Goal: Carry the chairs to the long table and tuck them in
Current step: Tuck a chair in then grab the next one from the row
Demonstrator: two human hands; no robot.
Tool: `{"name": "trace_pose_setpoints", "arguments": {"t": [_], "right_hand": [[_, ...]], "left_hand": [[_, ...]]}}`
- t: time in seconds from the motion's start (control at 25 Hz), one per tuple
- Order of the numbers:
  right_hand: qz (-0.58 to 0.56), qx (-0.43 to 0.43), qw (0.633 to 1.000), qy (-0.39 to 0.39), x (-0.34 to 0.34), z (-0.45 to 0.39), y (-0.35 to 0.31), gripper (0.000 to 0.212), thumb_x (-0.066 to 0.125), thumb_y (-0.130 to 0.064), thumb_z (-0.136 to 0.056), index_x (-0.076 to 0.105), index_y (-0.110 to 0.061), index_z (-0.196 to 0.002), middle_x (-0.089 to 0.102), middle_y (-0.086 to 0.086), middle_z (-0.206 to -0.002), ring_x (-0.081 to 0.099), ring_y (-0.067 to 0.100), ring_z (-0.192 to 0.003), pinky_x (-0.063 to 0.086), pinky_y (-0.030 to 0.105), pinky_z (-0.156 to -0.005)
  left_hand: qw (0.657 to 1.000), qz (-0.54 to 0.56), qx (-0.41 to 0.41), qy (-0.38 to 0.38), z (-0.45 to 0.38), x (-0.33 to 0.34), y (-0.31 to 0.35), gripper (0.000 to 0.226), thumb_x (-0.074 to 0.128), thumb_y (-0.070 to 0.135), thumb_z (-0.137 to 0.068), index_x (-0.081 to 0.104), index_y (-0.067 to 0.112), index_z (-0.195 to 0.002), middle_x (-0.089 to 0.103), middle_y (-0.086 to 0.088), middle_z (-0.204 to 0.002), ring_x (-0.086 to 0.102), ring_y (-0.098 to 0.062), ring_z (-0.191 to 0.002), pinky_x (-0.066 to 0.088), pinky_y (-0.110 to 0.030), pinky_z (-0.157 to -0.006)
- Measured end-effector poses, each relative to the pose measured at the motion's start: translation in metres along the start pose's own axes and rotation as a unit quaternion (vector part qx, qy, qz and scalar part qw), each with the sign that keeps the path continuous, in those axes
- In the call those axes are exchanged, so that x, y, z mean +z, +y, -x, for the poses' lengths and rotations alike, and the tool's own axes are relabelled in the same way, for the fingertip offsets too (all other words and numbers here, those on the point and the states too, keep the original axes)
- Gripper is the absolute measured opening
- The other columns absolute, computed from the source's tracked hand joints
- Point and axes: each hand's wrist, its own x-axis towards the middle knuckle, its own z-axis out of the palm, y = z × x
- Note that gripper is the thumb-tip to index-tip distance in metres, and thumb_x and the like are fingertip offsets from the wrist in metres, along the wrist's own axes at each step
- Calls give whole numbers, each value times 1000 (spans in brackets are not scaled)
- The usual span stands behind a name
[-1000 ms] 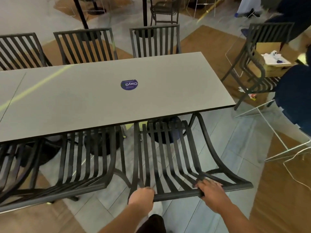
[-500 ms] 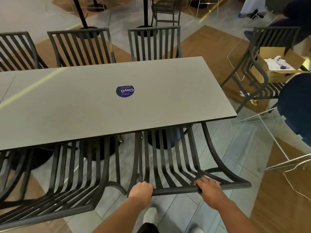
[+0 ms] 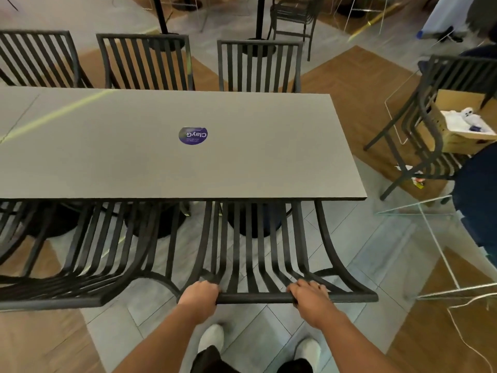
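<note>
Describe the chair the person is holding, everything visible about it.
The held chair is dark, metal-looking, built of parallel vertical slats that curve from the backrest into the seat, with curved side rails. Its top rail runs across the near edge; the left hand and right hand both grip it. The seat end disappears under the long table, on the near side at its right end, beside a matching chair.

Even, soft indoor light, slightly dim, a pale yellow-green streak of glare across the table (image 3: 61,111) far left of the left hand (image 3: 200,294), dark shadow beneath the table ahead of both hands, strong wide-angle bending at the edges, mild softness throughout
</note>
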Motion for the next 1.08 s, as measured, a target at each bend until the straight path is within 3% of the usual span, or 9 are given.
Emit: {"name": "trace_pose_setpoints", "arguments": {"t": [0.24,0.36,0.44,0.48,0.56,0.64,0.72,0.92,1.08], "right_hand": [[11,-26,1000,-13,-6,0,32,37,55,-13,-97,53,-31,-129,51,-2,-133,43,26,-126,29,48,-113],[-13,-56,998,-38,-16,3,37,34,59,-31,-97,54,-29,-130,52,-1,-131,43,25,-127,30,44,-112],[-49,-66,995,-59,-31,11,52,49,66,-47,-92,53,-30,-136,52,-2,-132,43,22,-128,36,43,-111],[-74,-60,993,-65,-40,16,64,59,68,-55,-87,52,-30,-138,52,-3,-133,44,20,-128,38,42,-110],[-126,-26,990,-58,-54,23,99,71,68,-65,-83,52,-29,-141,52,-2,-136,47,19,-128,42,41,-109],[-169,18,985,-25,-65,32,141,69,62,-69,-85,54,-28,-139,55,-1,-136,54,20,-123,45,39,-107],[-184,47,982,7,-74,39,179,60,57,-66,-91,59,-24,-135,62,1,-132,59,19,-115,49,36,-102],[-173,86,980,48,-107,50,267,55,56,-59,-96,58,-21,-136,60,5,-137,58,22,-122,48,35,-104],[-146,83,984,65,-149,43,308,53,53,-57,-98,57,-20,-137,59,5,-138,55,23,-125,47,36,-104]], "left_hand": [[1000,4,-21,-3,6,1,32,26,50,21,-98,66,30,-118,65,2,-106,65,-18,-96,56,-36,-89],[999,11,-44,-12,7,-1,36,20,50,21,-98,65,28,-110,64,2,-103,66,-19,-96,56,-36,-89],[997,37,-59,-32,8,-7,44,16,58,26,-97,64,27,-111,63,4,-103,65,-17,-98,55,-32,-90],[995,55,-65,-48,7,-11,48,21,64,32,-95,64,26,-116,63,4,-107,64,-16,-102,53,-31,-92],[989,100,-68,-83,6,-22,61,56,74,52,-87,58,26,-134,62,2,-126,60,-18,-116,48,-33,-102],[985,129,-59,-102,4,-35,85,91,72,70,-79,43,25,-153,52,-1,-148,50,-23,-135,40,-40,-113],[982,154,-52,-93,-2,-45,118,99,65,79,-78,40,23,-155,49,0,-153,47,-23,-140,37,-43,-117],[977,206,-45,28,-38,-56,229,61,47,70,-96,65,22,-128,71,4,-110,67,-11,-99,55,-35,-94],[971,233,-25,50,-65,-72,303,41,48,49,-105,67,18,-124,71,1,-107,66,-11,-93,55,-30,-89]]}}
